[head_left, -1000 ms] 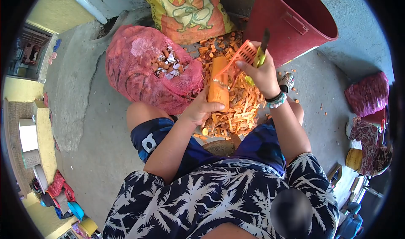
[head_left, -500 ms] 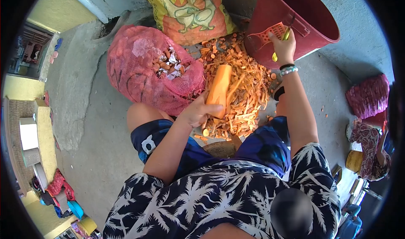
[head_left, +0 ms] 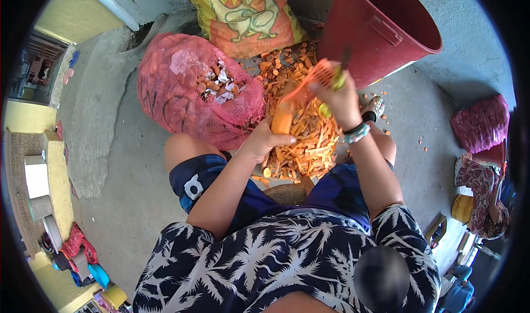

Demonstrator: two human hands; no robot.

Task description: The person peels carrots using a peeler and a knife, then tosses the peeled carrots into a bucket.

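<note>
A thick orange carrot [head_left: 282,121] is gripped near its lower end by my left hand [head_left: 261,141], the fingers wrapped round it. My right hand [head_left: 340,99], blurred by motion, is closed on an orange slotted peeler [head_left: 312,80] and on a knife [head_left: 338,80] with a yellow-green handle, its dark blade pointing up. The peeler lies against the carrot's upper part and partly hides it. Beneath both hands a heap of orange peelings [head_left: 314,157] spreads over the floor between my legs.
Left of the heap lies a pink mesh sack [head_left: 182,100] with carrots and scraps. Behind stand a yellow and orange sack [head_left: 248,20] and a tall red bin [head_left: 359,34]. A purple bundle [head_left: 482,124] is at the right; a person [head_left: 479,194] shows at the right edge.
Half a second ago my right hand held the peeler and knife out by the red bin; it has come back down to the carrot. My left hand keeps its hold.
</note>
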